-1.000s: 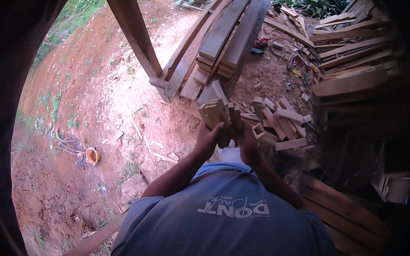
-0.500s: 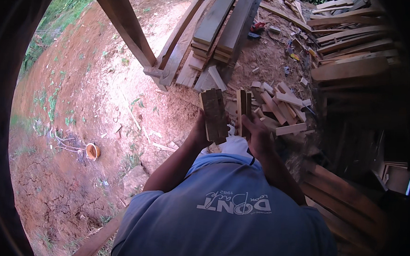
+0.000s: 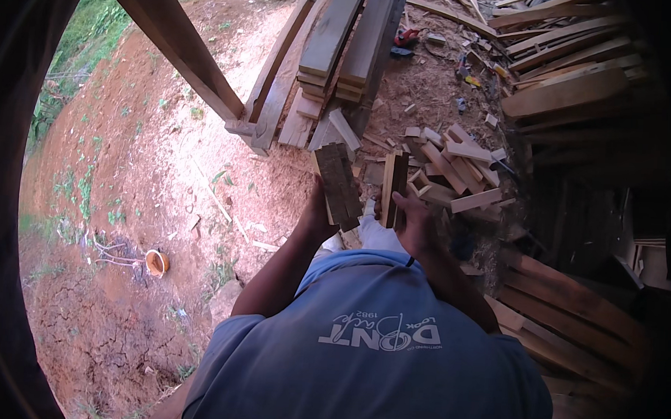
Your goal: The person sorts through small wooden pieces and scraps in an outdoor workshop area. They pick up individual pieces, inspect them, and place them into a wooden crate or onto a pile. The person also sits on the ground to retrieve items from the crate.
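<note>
An orange bucket (image 3: 156, 263) sat at frame left, contents unclear; at centre, the left hand (image 3: 320, 212) curled around a wood stack (image 3: 339, 185), long axis slanting down-right, and the right hand (image 3: 418, 223) gripped narrower pieces (image 3: 394, 184), nearly upright in frame

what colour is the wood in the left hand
The wood in the left hand is brown, paler along one edge; head view.

You wear a blue-grey, short-sleeved shirt (image 3: 364, 385), white print (image 3: 382, 336) across it; white cloth (image 3: 380, 238) below; hands (image 3: 419, 226) bare.
</note>
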Available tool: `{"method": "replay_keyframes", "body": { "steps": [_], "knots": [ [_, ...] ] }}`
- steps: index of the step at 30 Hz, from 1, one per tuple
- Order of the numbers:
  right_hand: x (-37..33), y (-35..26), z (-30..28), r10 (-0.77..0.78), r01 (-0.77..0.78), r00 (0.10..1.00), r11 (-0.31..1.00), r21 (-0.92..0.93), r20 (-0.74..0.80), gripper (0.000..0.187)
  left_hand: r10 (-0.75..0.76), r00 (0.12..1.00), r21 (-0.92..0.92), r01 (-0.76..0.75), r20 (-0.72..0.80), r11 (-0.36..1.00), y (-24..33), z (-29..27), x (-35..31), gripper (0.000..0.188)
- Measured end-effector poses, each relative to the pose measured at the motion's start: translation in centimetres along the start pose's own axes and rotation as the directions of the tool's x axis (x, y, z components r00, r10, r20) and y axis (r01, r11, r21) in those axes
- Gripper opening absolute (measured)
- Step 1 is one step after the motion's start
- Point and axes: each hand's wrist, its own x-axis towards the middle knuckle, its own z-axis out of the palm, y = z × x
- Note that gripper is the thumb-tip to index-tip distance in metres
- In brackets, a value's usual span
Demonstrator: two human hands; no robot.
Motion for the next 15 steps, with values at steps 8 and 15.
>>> {"method": "replay_keyframes", "body": {
  "steps": [8,15],
  "knots": [
    [1.1,0.8,0.1,0.001,-0.001,1.0,1.0,0.009,-0.006,0.028,-0.011,0.998,0.004,0.011,-0.057,1.0,-0.1,-0.5,-0.4,0.083],
    [1.0,0.2,-5.7,-0.037,0.016,0.975,0.995,-0.096,-0.219,0.026,0.076,0.927,0.257,0.023,-0.367,0.966,-0.5,-5.1,1.0,0.053]
  ]
}}
